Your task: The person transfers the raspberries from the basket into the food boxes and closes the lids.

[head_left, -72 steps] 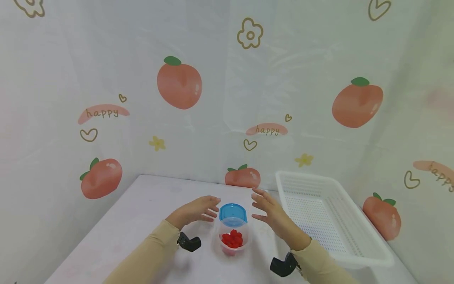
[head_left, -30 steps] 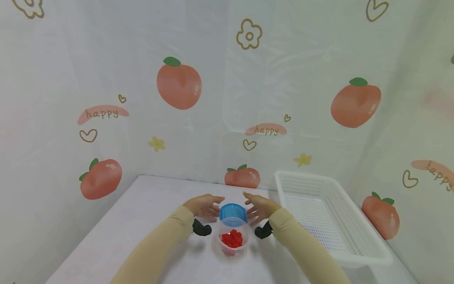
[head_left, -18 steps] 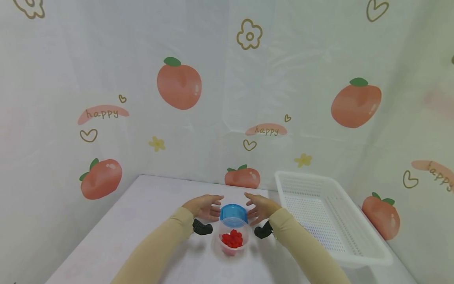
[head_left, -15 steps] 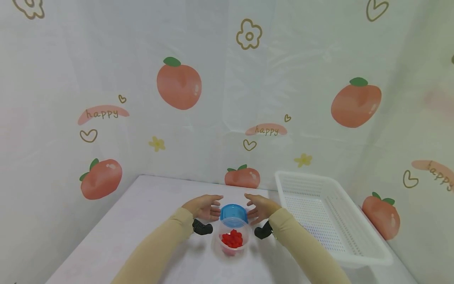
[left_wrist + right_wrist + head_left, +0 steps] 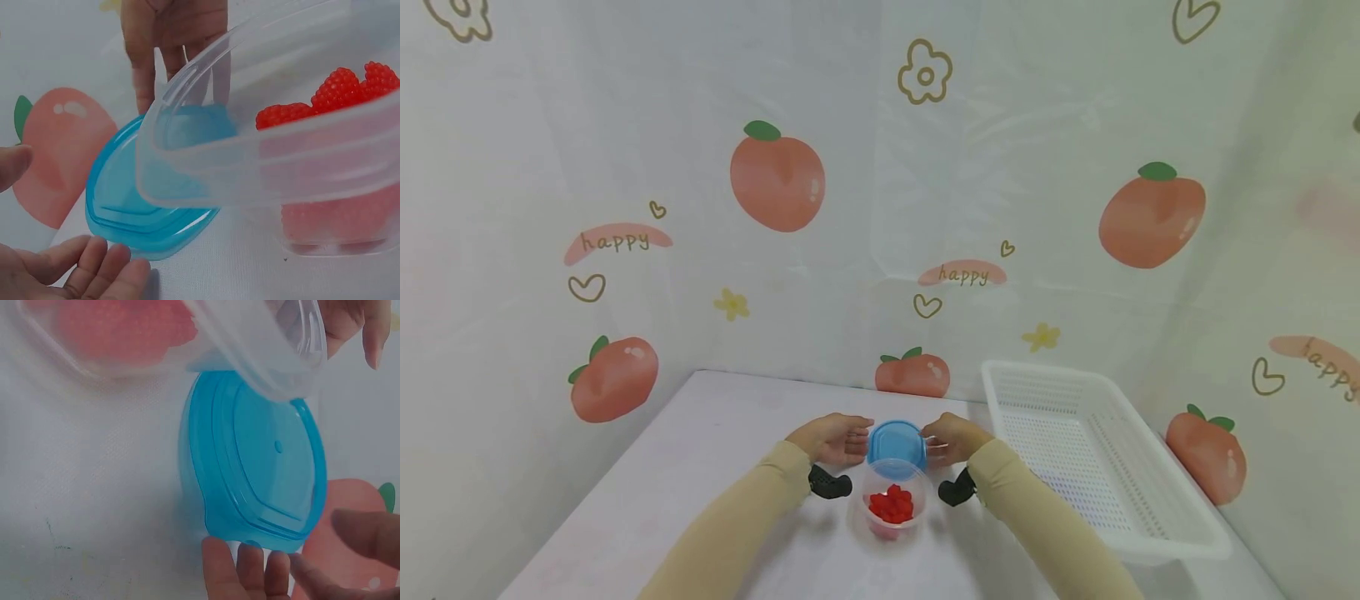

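A clear plastic container (image 5: 922,505) stands on the table with several red raspberries (image 5: 891,505) inside. Just behind it a blue plastic lid (image 5: 897,443) is tilted up, its near part seen through the container's rim. My left hand (image 5: 832,438) is at the lid's left side, fingers extended and thumb apart; in the left wrist view its fingertips (image 5: 119,262) come close to the lid's edge, and contact is hard to tell. My right hand (image 5: 957,438) is at the right side; in the right wrist view its fingertips (image 5: 251,553) touch the lid's edge, with the thumb (image 5: 369,534) held off.
A white perforated plastic basket (image 5: 1075,450) stands on the right of the white table (image 5: 700,467). Behind the table hangs a white curtain (image 5: 850,317) printed with peaches, hearts and flowers. Each wrist carries a small black camera (image 5: 830,482).
Both hands have come in from wider apart to the lid's sides. Since half a second ago the lid's far edge has risen, and the right hand's thumb has come nearer its rim. The container stays put.
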